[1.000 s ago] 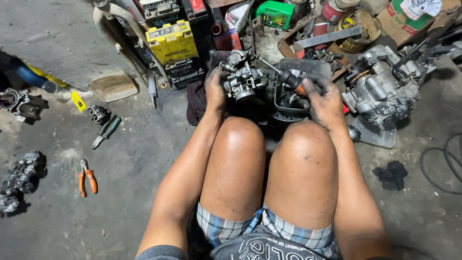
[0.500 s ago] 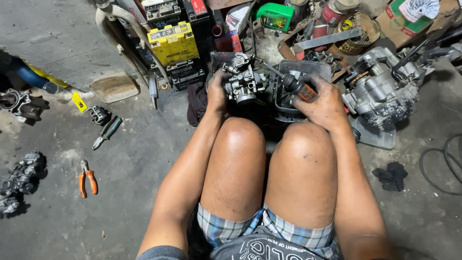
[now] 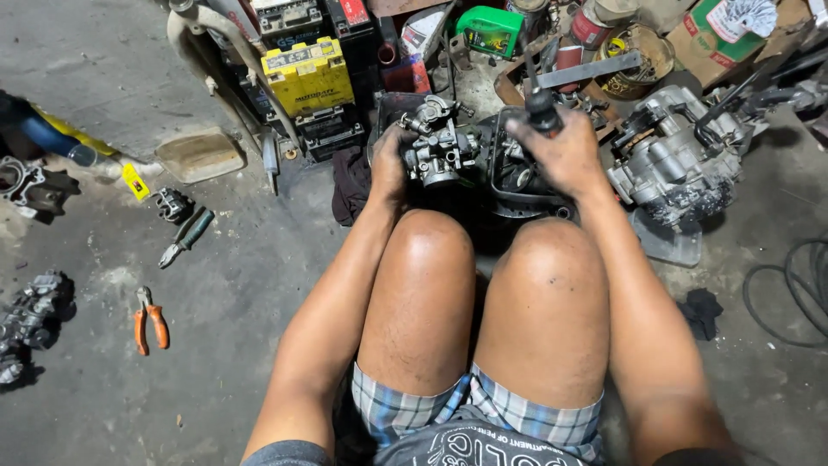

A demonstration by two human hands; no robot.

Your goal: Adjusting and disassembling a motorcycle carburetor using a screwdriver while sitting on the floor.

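Note:
I squat on a concrete floor with both knees in front of me. My left hand grips a grey metal carburetor and holds it just beyond my left knee. My right hand is closed around the dark handle of a screwdriver, which points up and away, above a black tray that holds small parts. The two hands are about a hand's width apart.
A grey engine block sits to the right. A yellow battery and dark batteries stand behind the carburetor. Orange-handled pliers, another plier, engine parts lie left. A green container, cans and a cable are around.
My right hand has lifted off the tray and turned, now holding the screwdriver with its handle upward. My left hand keeps the carburetor in nearly the same place.

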